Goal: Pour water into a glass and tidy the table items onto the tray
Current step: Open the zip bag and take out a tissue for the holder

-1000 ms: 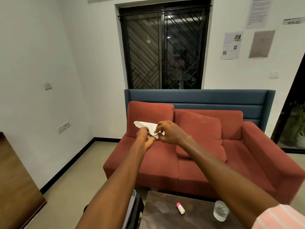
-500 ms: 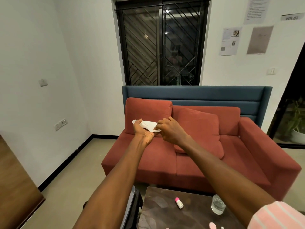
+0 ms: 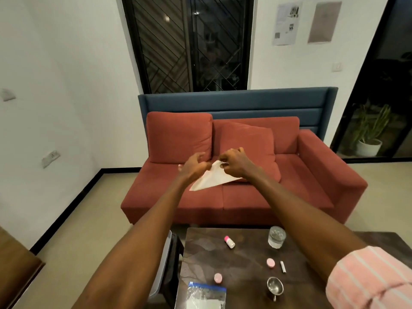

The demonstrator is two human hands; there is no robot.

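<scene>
Both my arms are stretched out in front of me, above the red two-seat sofa (image 3: 234, 175), working a white folded paper napkin (image 3: 214, 177) in mid-air. My right hand (image 3: 234, 162) has its fingers curled and pinching the napkin's upper corner; my left hand (image 3: 193, 166) is beside it with curled fingers, but whether they actually grip the sheet I cannot tell.

Judging progress: the clear drinking glass (image 3: 276, 237) on the dark wooden surface (image 3: 245, 259) already holds water, so the pouring looks done. The tidying does not. Loose on the surface lie a small white bottle with a pink cap (image 3: 229, 241), two round pink lids (image 3: 270, 262), a small white tube (image 3: 283, 266), a small steel cup (image 3: 275, 286) and a clear plastic zip bag (image 3: 200, 296). A pale grey tray (image 3: 162, 264) seems to stand on edge beside the surface, with nothing on it.
</scene>
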